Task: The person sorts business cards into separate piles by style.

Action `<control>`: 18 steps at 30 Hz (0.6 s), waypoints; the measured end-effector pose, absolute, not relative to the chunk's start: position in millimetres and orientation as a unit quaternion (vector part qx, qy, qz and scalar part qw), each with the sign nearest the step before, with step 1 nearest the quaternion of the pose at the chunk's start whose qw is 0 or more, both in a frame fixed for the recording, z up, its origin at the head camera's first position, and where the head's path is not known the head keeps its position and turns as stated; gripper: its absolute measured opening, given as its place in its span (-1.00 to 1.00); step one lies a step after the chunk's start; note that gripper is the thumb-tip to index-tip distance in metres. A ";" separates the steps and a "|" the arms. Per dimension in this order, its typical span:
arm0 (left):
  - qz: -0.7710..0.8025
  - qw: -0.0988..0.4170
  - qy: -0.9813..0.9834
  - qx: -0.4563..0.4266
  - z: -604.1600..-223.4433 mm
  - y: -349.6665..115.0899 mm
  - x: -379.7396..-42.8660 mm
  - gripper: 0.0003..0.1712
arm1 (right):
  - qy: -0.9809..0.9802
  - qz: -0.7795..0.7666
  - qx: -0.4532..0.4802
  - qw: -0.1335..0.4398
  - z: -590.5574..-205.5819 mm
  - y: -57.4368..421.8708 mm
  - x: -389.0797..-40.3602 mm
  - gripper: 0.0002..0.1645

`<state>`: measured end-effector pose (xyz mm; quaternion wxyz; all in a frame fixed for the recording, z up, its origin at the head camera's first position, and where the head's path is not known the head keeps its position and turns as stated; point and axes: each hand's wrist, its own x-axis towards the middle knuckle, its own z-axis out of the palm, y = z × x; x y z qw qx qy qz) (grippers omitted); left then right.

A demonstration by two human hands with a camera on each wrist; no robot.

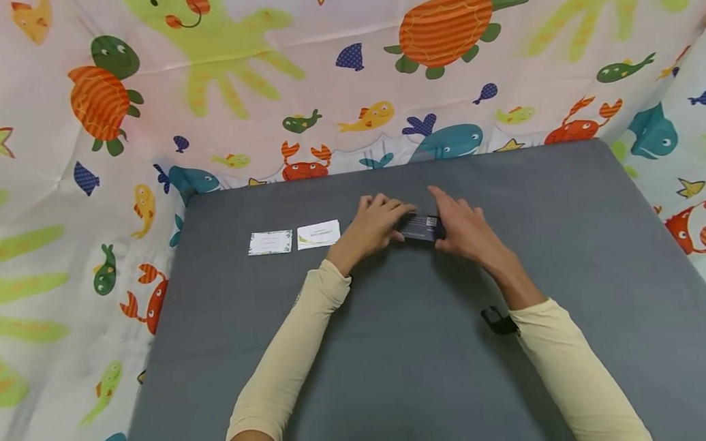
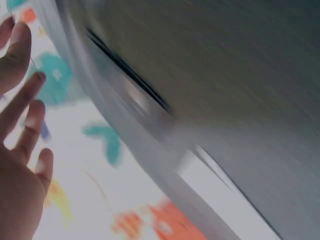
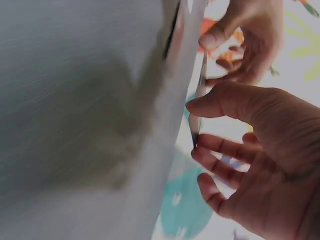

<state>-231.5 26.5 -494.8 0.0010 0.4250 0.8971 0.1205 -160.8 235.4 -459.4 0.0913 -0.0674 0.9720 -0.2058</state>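
A dark business card (image 1: 418, 227) with pale print and a small square code is held just above the grey table. My left hand (image 1: 373, 224) pinches its left end between thumb and fingers. My right hand (image 1: 465, 227) grips the right end, thumb on one side and fingers on the other. From the right wrist view the card (image 3: 198, 112) appears nearly edge-on between both hands. In the left wrist view the left hand's fingers (image 2: 32, 120) are at the left border, and little of the card shows there.
Left of the hands lie a white card with a leafy border (image 1: 270, 243) and a white card with a yellow-green curve (image 1: 318, 234). A dark-edged flat item (image 2: 130, 72) lies on the table (image 1: 399, 354), mostly hidden by the left hand in the head view. A sea-animal cloth (image 1: 347, 132) hangs behind.
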 end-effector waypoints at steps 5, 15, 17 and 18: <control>0.119 -0.021 0.923 0.365 -506.0 -2.4 -234.0 -0.27 | 0.968 -0.172 -0.146 0.107 -462.7 212.9 -199.7 0.26; 0.125 0.014 0.930 0.346 -535.4 -8.8 -222.0 -0.28 | 0.964 -0.157 -0.174 0.124 -490.2 212.3 -194.5 0.04; 0.125 0.014 0.934 0.335 -524.4 -11.3 -216.9 -0.31 | 0.967 -0.165 -0.157 0.115 -482.6 219.9 -183.6 -0.05; 0.125 0.016 0.937 0.327 -516.6 -12.7 -214.0 -0.32 | 0.969 -0.165 -0.148 0.107 -476.5 225.4 -177.5 -0.09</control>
